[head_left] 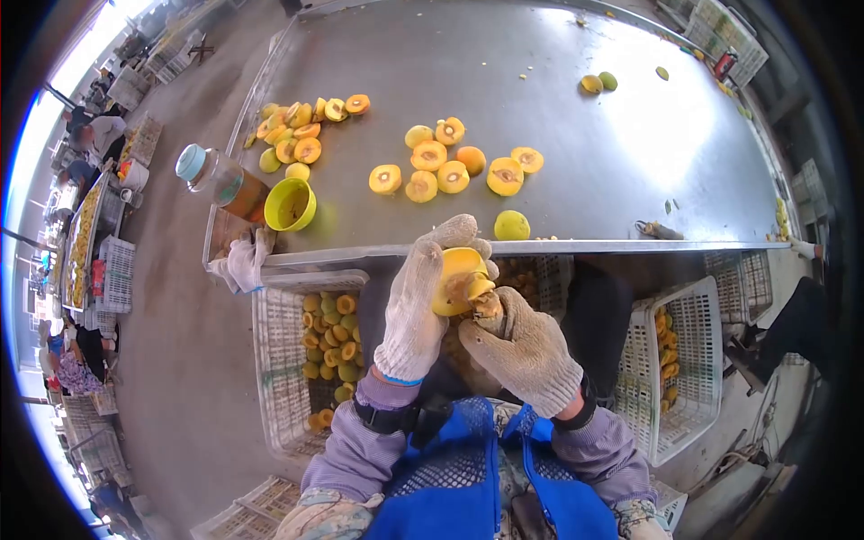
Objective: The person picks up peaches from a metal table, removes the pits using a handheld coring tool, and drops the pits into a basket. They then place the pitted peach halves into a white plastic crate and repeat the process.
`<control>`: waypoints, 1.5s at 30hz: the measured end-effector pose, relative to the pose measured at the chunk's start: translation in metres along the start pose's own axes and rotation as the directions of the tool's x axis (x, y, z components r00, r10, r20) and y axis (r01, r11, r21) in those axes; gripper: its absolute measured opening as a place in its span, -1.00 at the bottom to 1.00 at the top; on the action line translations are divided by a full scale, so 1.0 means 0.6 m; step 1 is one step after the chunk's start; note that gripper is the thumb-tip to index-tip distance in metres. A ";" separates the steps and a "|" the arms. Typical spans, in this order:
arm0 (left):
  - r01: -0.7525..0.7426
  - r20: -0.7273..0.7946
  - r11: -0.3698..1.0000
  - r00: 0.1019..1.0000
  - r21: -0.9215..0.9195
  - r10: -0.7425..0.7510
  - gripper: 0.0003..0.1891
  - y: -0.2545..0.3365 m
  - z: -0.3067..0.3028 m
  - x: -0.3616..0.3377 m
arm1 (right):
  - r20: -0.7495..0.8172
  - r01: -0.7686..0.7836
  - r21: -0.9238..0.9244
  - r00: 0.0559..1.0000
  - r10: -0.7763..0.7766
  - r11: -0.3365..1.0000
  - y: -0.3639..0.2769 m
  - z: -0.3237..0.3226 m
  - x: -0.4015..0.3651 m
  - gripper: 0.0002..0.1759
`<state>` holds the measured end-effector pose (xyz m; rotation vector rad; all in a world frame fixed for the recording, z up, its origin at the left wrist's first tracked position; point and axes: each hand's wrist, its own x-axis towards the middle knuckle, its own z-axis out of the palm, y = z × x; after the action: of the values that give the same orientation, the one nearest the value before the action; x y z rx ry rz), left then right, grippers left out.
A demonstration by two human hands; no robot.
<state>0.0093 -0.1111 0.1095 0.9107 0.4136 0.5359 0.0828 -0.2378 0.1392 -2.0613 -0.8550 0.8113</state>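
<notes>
My left hand [416, 310], in a knitted work glove, is closed round a yellow fruit half [457, 274] just in front of the metal table's near edge. My right hand [522, 346], gloved too, is closed at the fruit's lower right side. Between its thumb and fingers sits a small brownish object [489, 309] touching the fruit; whether it is a tool or a fruit part is unclear. Beyond my hands, cut fruit halves [428, 155] with pits showing lie on the metal table [396, 63]. One greenish-yellow fruit [512, 226] rests near the edge.
A yellow-green bowl [291, 204] and a jar with a blue lid [225, 184] stand at the table's left corner, near a spare glove [243, 263]. Fruit-filled crates stand below, left [270, 360] and right [697, 378]. Several people work far left.
</notes>
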 end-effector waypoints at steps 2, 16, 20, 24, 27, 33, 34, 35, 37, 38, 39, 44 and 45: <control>-0.007 -0.007 1.000 1.000 -0.007 0.007 -0.30 0.002 0.010 -0.005 | -0.022 0.010 -0.005 1.000 -0.011 1.000 0.004 0.002 -0.004 -0.61; -0.175 0.148 0.867 0.982 0.466 0.119 -0.55 0.039 0.067 -0.004 | 0.437 -0.359 0.566 0.894 0.100 0.742 -0.001 -0.047 -0.018 -0.72; -0.375 0.292 0.706 0.925 0.601 0.242 -0.65 0.035 0.074 0.009 | 0.581 -0.495 0.640 0.812 0.052 0.587 0.015 -0.063 -0.016 -0.75; -0.103 0.302 0.890 0.952 0.445 -0.041 -0.76 0.052 0.072 0.014 | 0.571 -0.433 0.759 0.802 -0.177 0.485 0.055 -0.044 -0.018 -0.74; -0.416 0.525 0.862 0.823 0.292 0.219 -0.74 0.035 0.060 0.022 | 0.529 -0.470 0.845 0.802 -0.276 0.256 0.051 -0.040 -0.028 -0.73; -0.104 0.280 0.977 0.959 0.186 0.049 -0.50 0.029 0.079 -0.003 | 0.547 -0.563 0.823 0.752 -0.367 0.074 0.045 -0.040 -0.036 -0.68; -0.103 0.277 0.977 0.960 0.185 0.049 -0.50 0.033 0.084 -0.003 | 0.550 -0.566 0.821 0.750 -0.366 0.074 0.046 -0.040 -0.035 -0.68; -0.026 0.227 0.982 0.974 0.188 -0.018 -0.49 0.037 0.088 -0.001 | 0.556 -0.567 0.820 0.756 -0.346 0.078 0.047 -0.040 -0.034 -0.68; 0.034 0.193 0.969 0.978 0.244 -0.083 -0.51 0.042 0.085 -0.005 | 0.566 -0.574 0.815 0.756 -0.328 0.083 0.048 -0.037 -0.030 -0.68; 0.036 0.188 0.969 0.979 0.243 -0.084 -0.51 0.042 0.083 0.001 | 0.545 -0.543 0.833 0.772 -0.327 0.105 0.048 -0.036 -0.030 -0.68; -0.149 0.273 0.899 0.961 0.413 0.035 -0.52 0.040 0.079 0.012 | 0.526 -0.516 0.848 0.787 -0.322 0.124 0.050 -0.034 -0.032 -0.67; -0.295 0.464 0.945 0.863 0.142 0.199 -0.69 0.017 0.047 0.019 | 0.622 -0.612 0.776 0.704 -0.343 0.151 0.048 -0.028 -0.026 -0.68; -0.227 0.414 0.962 0.898 0.152 0.147 -0.60 0.015 0.048 0.009 | 0.591 -0.598 0.794 0.717 -0.370 0.108 0.041 -0.024 -0.030 -0.69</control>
<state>0.0271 -0.1215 0.1320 1.2311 0.0034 0.4744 0.0906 -0.2697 0.1310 -0.4310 -0.1665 1.7290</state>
